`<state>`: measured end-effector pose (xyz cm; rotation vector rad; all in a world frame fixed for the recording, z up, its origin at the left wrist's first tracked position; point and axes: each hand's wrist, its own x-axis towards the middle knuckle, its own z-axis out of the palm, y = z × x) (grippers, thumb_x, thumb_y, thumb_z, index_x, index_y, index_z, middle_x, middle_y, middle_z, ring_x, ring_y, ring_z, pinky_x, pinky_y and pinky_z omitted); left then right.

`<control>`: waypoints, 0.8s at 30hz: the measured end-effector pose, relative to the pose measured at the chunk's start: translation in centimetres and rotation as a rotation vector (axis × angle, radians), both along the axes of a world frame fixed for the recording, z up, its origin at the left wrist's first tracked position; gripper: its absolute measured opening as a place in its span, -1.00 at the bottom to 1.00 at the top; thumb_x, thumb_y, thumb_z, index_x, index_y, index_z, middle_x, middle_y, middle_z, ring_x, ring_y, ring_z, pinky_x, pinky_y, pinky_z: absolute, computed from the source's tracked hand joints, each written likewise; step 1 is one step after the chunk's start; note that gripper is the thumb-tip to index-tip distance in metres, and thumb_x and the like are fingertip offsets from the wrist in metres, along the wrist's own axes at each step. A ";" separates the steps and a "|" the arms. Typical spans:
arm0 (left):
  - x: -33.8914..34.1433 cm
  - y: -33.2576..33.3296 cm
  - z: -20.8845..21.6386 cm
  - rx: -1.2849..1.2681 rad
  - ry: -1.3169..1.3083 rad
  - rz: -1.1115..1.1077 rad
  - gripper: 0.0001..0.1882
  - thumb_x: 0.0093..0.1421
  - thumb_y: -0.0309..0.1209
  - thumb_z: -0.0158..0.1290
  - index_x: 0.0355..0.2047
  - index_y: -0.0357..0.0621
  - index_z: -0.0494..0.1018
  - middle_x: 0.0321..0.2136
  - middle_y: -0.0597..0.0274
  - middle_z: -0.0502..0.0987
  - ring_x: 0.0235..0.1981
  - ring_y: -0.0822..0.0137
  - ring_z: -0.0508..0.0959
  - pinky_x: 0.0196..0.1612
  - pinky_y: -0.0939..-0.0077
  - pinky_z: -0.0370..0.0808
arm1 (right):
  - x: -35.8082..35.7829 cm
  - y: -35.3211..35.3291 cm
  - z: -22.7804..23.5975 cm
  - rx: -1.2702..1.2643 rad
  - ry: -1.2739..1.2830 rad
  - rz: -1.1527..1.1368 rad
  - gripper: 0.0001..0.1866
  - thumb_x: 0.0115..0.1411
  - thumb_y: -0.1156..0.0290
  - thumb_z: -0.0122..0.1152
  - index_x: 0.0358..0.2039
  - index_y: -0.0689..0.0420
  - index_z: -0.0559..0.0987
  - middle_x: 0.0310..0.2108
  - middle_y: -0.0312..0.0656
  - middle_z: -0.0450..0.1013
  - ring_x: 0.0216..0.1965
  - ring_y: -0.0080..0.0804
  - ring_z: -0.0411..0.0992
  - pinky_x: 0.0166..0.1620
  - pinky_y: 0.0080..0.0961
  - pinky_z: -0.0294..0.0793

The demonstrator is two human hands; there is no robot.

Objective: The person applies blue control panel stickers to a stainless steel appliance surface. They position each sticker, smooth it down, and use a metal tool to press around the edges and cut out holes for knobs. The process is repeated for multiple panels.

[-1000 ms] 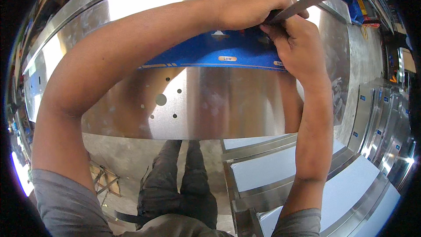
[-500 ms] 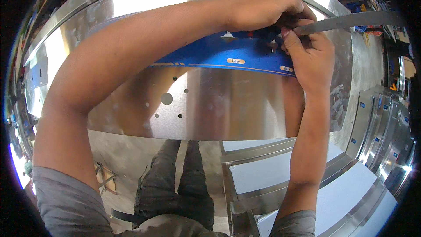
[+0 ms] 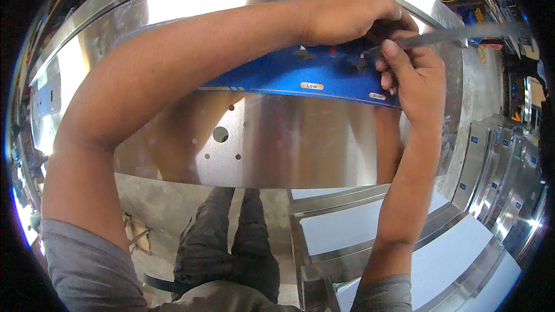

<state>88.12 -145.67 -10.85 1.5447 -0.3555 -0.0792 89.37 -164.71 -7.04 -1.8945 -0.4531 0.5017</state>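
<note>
Pinched a grey strip [image 3: 457, 34] in the right hand [image 3: 420, 78], upper right, over the blue panel [image 3: 341, 81], upper centre. Couldn't tell the grip of the left hand [image 3: 347, 14] alongside. Apparently worked close to the panel; probably needed steady angling next.

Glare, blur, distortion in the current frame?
Head view: white glare across the sheet's far side; strip at the right hand smeared, probably by motion; shadow darkens the blue panel near the fingers; fisheye bows edges, corners black.
</note>
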 end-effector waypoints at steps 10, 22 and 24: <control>-1.0 0.1 0.9 -0.019 0.001 -0.047 -0.56 0.39 -0.26 -0.13 0.05 -0.36 0.54 -0.10 0.00 0.63 -0.05 0.27 0.57 0.14 0.41 0.43 | -0.3 -1.2 0.5 -0.067 -0.165 0.134 -0.90 0.22 0.54 0.18 -0.27 0.29 0.57 -0.45 -0.16 0.56 -0.42 -0.49 0.57 -0.34 -0.57 0.59; -1.2 -0.4 0.6 0.027 -0.061 -0.066 -0.51 0.32 -0.20 -0.11 0.01 -0.36 0.56 -0.17 0.00 0.64 -0.13 0.28 0.57 0.04 0.45 0.47 | -1.5 -0.3 -0.1 -0.080 -0.320 0.113 -0.85 0.20 0.57 0.16 -0.29 0.35 0.64 -0.47 -0.14 0.59 -0.50 -0.53 0.54 -0.39 -0.61 0.55; -1.2 -0.5 0.6 0.005 -0.027 -0.085 -0.51 0.32 -0.20 -0.11 0.02 -0.36 0.56 -0.17 0.00 0.64 -0.14 0.29 0.58 0.03 0.45 0.48 | -1.7 -0.1 -0.3 -0.061 -0.357 0.113 -0.84 0.17 0.56 0.17 -0.29 0.35 0.65 -0.47 -0.14 0.59 -0.51 -0.55 0.53 -0.42 -0.61 0.53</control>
